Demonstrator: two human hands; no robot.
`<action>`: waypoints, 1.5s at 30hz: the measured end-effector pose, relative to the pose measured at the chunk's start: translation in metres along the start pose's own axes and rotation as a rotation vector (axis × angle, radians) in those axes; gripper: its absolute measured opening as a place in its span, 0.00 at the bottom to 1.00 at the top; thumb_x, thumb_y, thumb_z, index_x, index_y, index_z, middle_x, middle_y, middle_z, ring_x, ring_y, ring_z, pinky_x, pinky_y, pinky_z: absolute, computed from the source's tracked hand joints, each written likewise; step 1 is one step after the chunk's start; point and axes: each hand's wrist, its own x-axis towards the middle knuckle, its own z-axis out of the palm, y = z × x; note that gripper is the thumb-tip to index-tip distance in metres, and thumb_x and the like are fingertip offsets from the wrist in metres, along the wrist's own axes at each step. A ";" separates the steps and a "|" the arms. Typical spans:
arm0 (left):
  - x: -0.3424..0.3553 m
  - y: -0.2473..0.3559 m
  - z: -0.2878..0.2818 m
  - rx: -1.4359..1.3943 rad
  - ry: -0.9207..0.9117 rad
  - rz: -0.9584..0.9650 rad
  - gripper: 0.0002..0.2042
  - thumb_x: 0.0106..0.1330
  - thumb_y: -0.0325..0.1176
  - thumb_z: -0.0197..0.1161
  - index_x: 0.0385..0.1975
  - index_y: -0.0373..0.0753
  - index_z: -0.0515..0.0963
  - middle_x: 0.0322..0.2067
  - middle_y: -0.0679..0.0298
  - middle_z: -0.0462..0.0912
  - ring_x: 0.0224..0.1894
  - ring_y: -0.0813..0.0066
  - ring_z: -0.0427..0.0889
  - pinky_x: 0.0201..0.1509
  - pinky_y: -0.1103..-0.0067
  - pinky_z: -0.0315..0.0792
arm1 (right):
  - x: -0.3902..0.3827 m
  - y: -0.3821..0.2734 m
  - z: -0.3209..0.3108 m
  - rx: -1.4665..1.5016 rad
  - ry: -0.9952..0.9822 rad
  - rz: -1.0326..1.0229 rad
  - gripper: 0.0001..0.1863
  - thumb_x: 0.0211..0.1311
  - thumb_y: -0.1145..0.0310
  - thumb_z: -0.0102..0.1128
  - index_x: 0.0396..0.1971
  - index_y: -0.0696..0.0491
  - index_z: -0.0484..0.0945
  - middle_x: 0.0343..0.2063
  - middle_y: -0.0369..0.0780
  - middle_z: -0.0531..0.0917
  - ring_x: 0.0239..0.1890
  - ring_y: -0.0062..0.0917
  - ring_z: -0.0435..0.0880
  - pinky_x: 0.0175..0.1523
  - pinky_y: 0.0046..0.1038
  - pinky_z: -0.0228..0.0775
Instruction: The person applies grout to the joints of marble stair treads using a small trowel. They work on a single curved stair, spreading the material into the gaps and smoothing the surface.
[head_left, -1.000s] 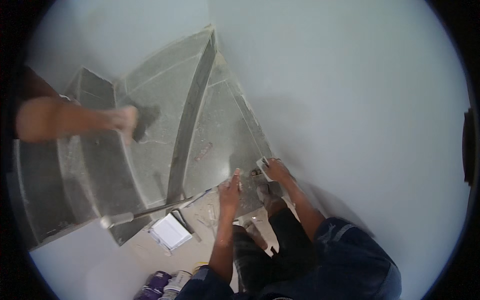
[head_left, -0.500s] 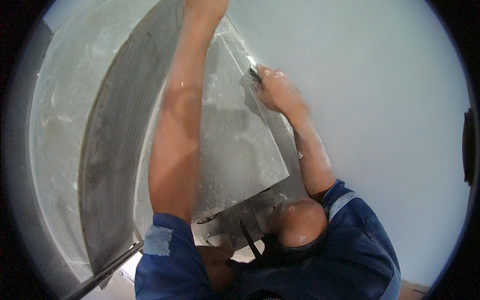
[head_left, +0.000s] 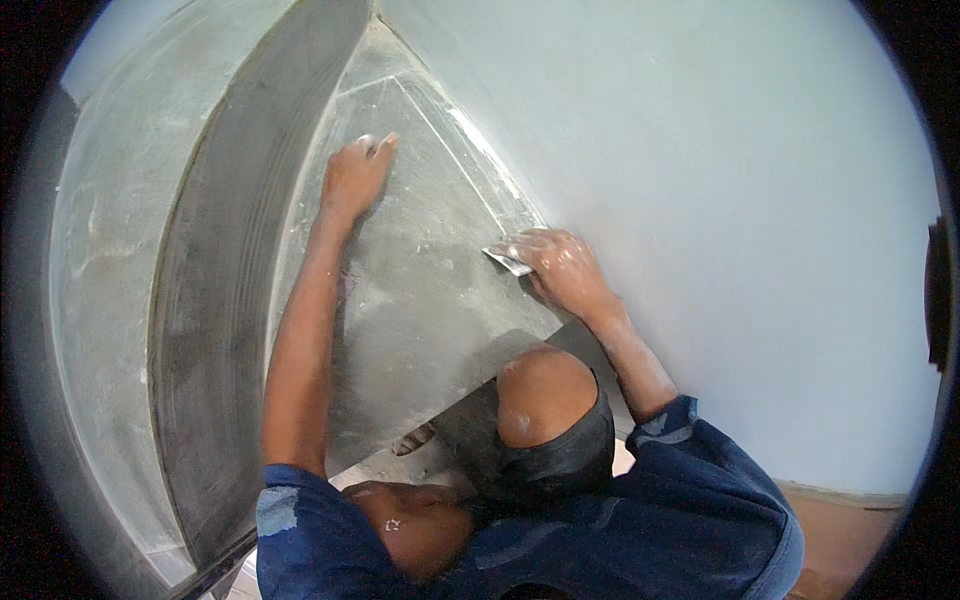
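Note:
My right hand (head_left: 572, 272), dusted with white, is closed on a thin putty knife (head_left: 509, 261). Its flat blade is tilted beside the white smeared seam (head_left: 475, 140), where the grey tapering slab (head_left: 420, 300) meets the pale wall. Over the slab's left part is my left hand (head_left: 356, 180), with its fingers curled in. Something whitish shows at its fingertips, too small to make out. A thin pale line runs on the slab, parallel to the seam.
A curved dark grey upright face (head_left: 225, 240) bounds the slab on the left, with a lighter grey surface (head_left: 110, 260) beyond it. The pale smooth wall (head_left: 740, 230) rises on the right. My bent knee (head_left: 545, 395) is close to the slab's near edge.
My left hand has come back from the far corner toward me, over the slab. My right hand has moved nearer along the seam with the putty knife, whose blade now shows more plainly.

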 end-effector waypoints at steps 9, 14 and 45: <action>-0.013 -0.010 0.015 0.168 -0.054 0.123 0.24 0.67 0.51 0.49 0.36 0.32 0.79 0.26 0.47 0.81 0.30 0.55 0.81 0.38 0.66 0.72 | 0.005 -0.005 0.005 0.001 0.112 0.002 0.27 0.46 0.77 0.60 0.50 0.40 0.77 0.49 0.35 0.80 0.54 0.30 0.76 0.57 0.33 0.70; -0.018 -0.010 0.014 0.221 -0.077 0.138 0.25 0.67 0.52 0.49 0.39 0.33 0.79 0.28 0.46 0.81 0.31 0.53 0.82 0.37 0.66 0.72 | 0.040 -0.002 0.021 -0.050 0.129 -0.014 0.28 0.45 0.79 0.59 0.50 0.40 0.77 0.50 0.33 0.79 0.54 0.30 0.76 0.57 0.33 0.70; -0.023 -0.022 0.012 0.012 0.072 0.177 0.21 0.68 0.47 0.53 0.32 0.31 0.79 0.17 0.54 0.77 0.19 0.73 0.74 0.27 0.74 0.68 | 0.034 0.005 0.014 0.025 0.012 0.002 0.24 0.50 0.76 0.57 0.48 0.37 0.78 0.46 0.34 0.81 0.51 0.30 0.78 0.54 0.33 0.71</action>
